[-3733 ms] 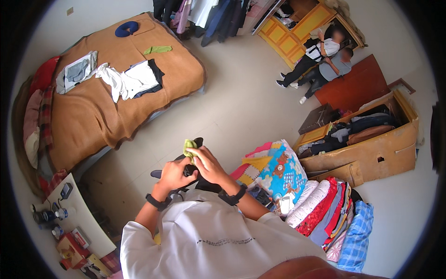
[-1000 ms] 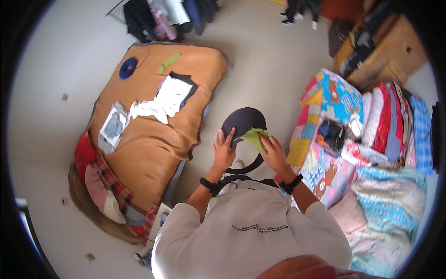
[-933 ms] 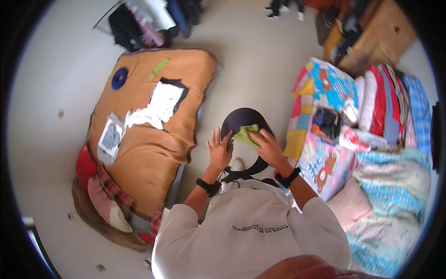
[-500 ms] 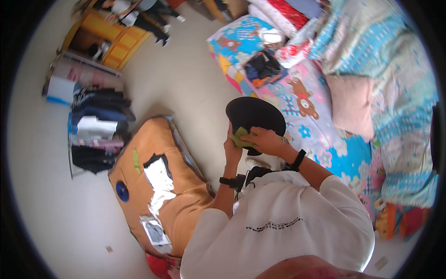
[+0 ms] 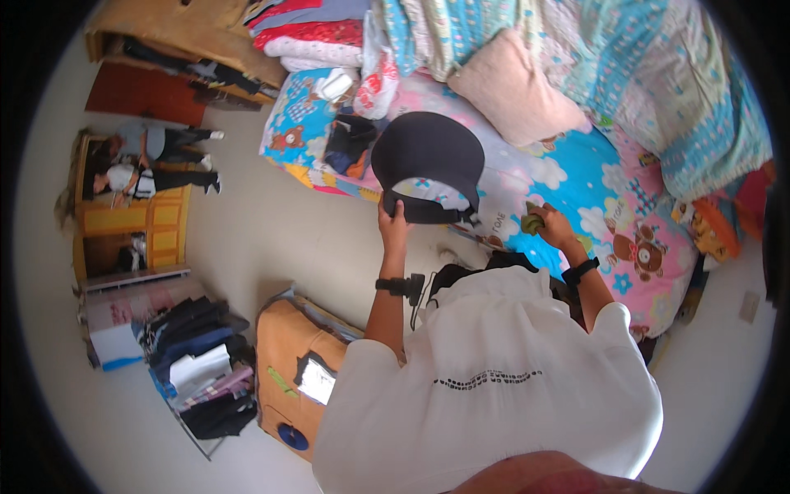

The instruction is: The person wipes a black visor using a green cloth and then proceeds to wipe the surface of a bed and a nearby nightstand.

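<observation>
A black sun visor (image 5: 426, 150) with a wide brim and an open crown is held up in front of me. My left hand (image 5: 393, 224) is closed on the left end of its headband, thumb on top. Apart from the visor, off to its right, my right hand (image 5: 557, 229) grips a crumpled green cloth (image 5: 532, 221) above the bed. The bed (image 5: 545, 173) has a blue and pink cover with bears and flowers. My right palm hides part of the cloth.
Beyond the visor lie dark folded clothes (image 5: 350, 142), a plastic bag (image 5: 377, 82) and a pink pillow (image 5: 518, 89). At lower left stand an orange-covered table (image 5: 276, 350) and a clothes rack (image 5: 202, 358). Two people (image 5: 152, 165) are by a yellow wooden cabinet (image 5: 132, 218).
My view has turned to the right. My right hand has drawn the green cloth away from the visor and moved right. The visor, still in my left hand, now shows its open crown.
</observation>
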Tool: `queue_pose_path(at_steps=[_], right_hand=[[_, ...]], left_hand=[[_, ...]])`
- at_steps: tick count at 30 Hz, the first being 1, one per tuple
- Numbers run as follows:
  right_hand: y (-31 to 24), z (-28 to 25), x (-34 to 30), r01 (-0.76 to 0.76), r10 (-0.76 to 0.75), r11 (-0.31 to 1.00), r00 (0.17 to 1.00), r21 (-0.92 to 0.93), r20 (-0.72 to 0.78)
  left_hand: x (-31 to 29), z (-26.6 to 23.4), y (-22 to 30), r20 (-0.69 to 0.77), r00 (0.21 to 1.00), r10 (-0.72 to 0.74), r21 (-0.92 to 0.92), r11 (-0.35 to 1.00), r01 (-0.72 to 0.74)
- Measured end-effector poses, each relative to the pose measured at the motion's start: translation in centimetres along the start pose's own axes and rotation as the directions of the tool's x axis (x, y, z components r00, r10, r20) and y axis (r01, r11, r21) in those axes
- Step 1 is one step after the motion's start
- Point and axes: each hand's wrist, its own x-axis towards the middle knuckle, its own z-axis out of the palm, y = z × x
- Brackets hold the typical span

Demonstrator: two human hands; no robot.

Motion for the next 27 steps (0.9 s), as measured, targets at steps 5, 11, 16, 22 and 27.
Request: queue_pose_path(at_steps=[5, 11, 16, 22, 27], right_hand=[[-1.7, 0.9, -4.4, -0.113, 0.14, 0.98, 0.977, 0.165, -0.164], [-5.1, 2.0, -9.6, -0.226, 0.269, 0.947, 0.946, 0.227, -0.182], [-7.5, 3.8, -13.2, -0.315, 0.429, 0.879, 0.85, 0.358, -0.306], [-13.6, 3.9, -14.7, -0.251, 0.482, 0.843, 0.745, 0.476, -0.46], [-20.1, 1.0, -16.0, -0.178, 0.457, 0.845, 0.729, 0.503, -0.509]], left_hand=[[5.5, 4.2, -3.7, 0.083, 0.989, -0.121, -0.284, 0.949, 0.14], [10.5, 10.1, -9.7, 0.257, 0.917, -0.304, -0.117, 0.932, 0.342], [10.7, 12.5, -10.4, 0.373, 0.823, -0.429, 0.479, 0.849, 0.225], [6.5, 12.3, -10.6, 0.764, 0.614, -0.198, 0.331, 0.937, -0.11], [-6.7, 12.0, -7.9, 0.961, -0.084, -0.262, 0.199, 0.874, -0.444]])
